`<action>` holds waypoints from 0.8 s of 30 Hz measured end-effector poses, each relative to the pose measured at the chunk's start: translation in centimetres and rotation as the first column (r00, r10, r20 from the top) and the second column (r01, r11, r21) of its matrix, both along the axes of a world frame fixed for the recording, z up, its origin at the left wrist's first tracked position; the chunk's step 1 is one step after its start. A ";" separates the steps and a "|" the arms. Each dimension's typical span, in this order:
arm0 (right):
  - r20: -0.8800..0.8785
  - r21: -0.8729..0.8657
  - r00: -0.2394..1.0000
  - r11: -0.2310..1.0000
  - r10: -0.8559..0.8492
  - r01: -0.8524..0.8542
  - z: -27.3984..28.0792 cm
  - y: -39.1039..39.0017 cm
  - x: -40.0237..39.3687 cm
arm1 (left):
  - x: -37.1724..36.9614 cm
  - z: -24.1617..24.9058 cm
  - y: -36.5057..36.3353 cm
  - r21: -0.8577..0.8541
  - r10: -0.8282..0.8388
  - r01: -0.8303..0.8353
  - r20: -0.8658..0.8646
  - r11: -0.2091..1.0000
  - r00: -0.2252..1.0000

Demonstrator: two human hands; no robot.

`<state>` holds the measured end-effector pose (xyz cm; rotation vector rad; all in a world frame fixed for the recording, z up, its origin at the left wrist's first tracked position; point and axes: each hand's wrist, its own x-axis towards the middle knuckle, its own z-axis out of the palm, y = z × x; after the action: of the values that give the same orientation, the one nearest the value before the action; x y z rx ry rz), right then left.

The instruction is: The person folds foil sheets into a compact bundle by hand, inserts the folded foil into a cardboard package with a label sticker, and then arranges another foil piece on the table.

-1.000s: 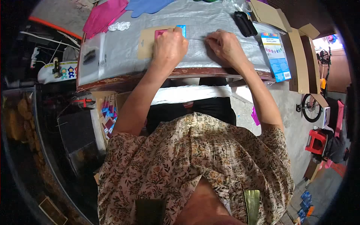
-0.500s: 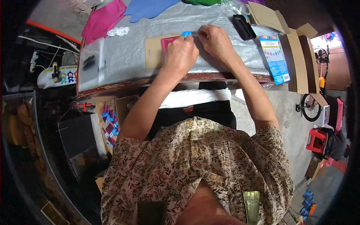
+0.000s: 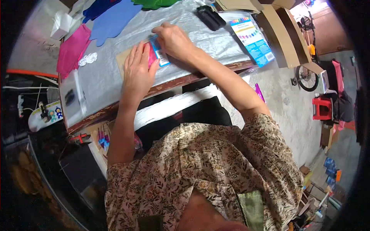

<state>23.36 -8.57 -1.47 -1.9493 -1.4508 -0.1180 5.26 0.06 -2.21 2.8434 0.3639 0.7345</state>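
Observation:
A pink piece (image 3: 151,57) lies with a blue card (image 3: 162,58) bearing a white barcode label, on a tan cardboard sheet (image 3: 121,59). My left hand (image 3: 138,71) rests flat over the pink piece, fingers stretched out and thumb at its right side. Just right of it, my right hand (image 3: 174,41) is over the upper part of the blue card with its fingers curled. Whatever is between those fingertips is hidden.
Silvery sheeting (image 3: 104,73) covers the table. Pink fabric (image 3: 73,50), blue fabric (image 3: 115,21), a white coil (image 3: 88,59), a black holder (image 3: 211,18) and a printed box (image 3: 252,42) lie around. An open carton (image 3: 278,34) stands at the right.
My left hand has opened from a closed grip and lies flat over the pink piece. The blue card's barcode label has come into view. My head view has turned and shifted.

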 end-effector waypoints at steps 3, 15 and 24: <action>0.215 0.134 0.977 0.991 0.002 -0.032 2.5 -4.1 0.4 | -0.3 0.2 0.3 -0.108 -0.019 0.024 0.048 0.994 0.999; 0.016 -0.189 0.828 0.812 -0.560 0.553 1.9 -26.0 10.8 | -0.1 0.3 0.0 -0.089 0.016 -0.015 0.008 0.996 1.000; 0.201 -0.171 0.612 0.588 -0.765 0.790 2.0 -19.9 6.4 | -0.3 0.3 0.0 -0.099 -0.009 0.011 0.018 0.995 1.000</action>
<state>29.79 -28.47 0.56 -2.7109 -0.5492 -0.4659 5.00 0.09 -1.90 2.7426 0.3723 0.7184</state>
